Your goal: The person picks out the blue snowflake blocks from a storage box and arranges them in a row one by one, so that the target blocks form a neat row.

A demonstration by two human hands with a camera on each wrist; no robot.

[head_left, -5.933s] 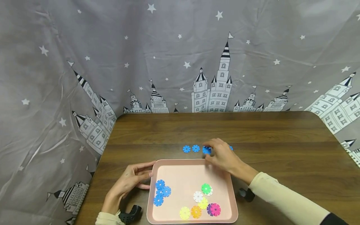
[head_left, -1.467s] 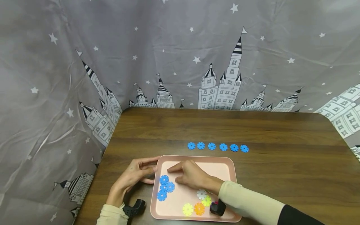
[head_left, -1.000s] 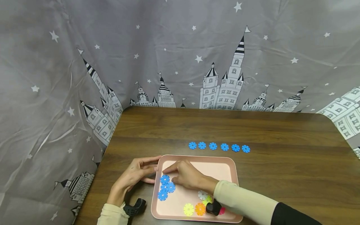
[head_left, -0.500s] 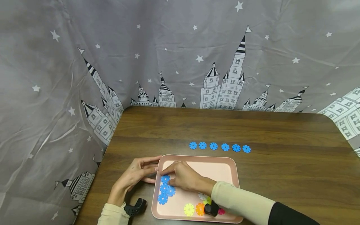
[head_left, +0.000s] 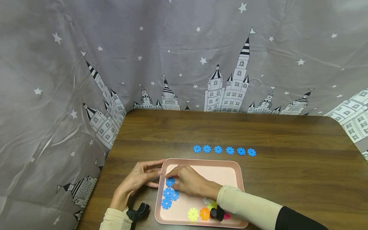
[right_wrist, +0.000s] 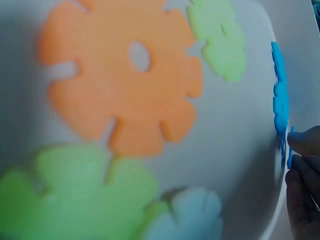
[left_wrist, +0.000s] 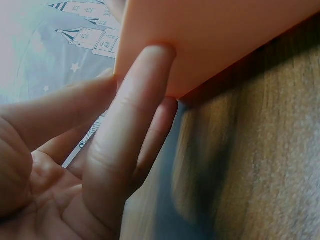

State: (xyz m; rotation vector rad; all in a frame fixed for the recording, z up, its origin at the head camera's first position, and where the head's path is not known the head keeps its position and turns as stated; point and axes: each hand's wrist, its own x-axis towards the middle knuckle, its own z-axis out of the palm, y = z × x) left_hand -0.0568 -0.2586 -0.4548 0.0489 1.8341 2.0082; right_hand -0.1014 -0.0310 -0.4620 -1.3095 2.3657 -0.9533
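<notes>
My right hand (head_left: 188,181) reaches into the pink tray (head_left: 222,171) and pinches a blue notched plastic disc (head_left: 170,182) near the tray's left wall. In the right wrist view that disc (right_wrist: 291,150) shows edge-on between thumb and finger. Just below it, several other blue discs (head_left: 166,203) lie overlapping in the tray. My left hand (head_left: 138,175) is at the tray's left side; its extended fingers (left_wrist: 135,115) touch the outer wall in the left wrist view. A row of blue discs (head_left: 218,149) lies on the table behind the tray.
At the tray's front lie a yellow disc (head_left: 193,214), an orange disc (head_left: 205,213), a yellow-green disc (head_left: 212,205) and a pink disc (head_left: 226,216), partly covered by the right wrist camera (head_left: 217,213). A grey castle-print curtain (head_left: 184,64) hangs behind the wooden table (head_left: 287,166).
My right hand has left the blue row, now fully in view, and moved into the tray. It has taken hold of the top blue disc, now slightly apart from the others. The left hand stays.
</notes>
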